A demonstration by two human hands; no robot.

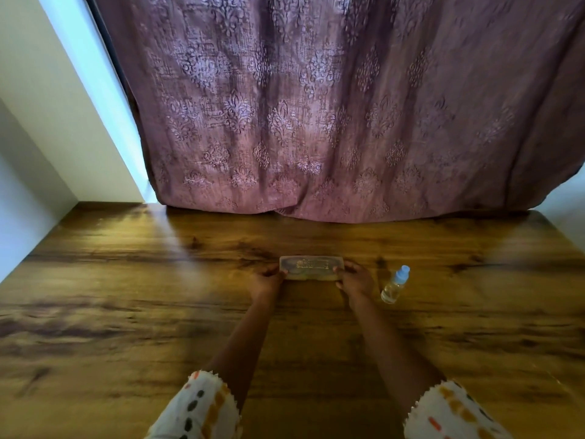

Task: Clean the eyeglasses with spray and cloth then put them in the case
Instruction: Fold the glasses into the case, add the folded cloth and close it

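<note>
A translucent rectangular eyeglass case (311, 267) with printed lettering on its lid lies flat on the wooden table (126, 312), lid down. A dark outline like eyeglasses shows faintly through the lid. My left hand (267, 280) grips the case's left end and my right hand (356, 278) grips its right end, fingers curled over the edges. A small clear spray bottle (394, 285) with a light blue cap stands just right of my right hand. No cloth is in view.
A patterned mauve curtain (348, 106) hangs along the table's far edge. A white wall (47, 122) borders the left side. Bare wood stretches to the left, the right and the front of the case.
</note>
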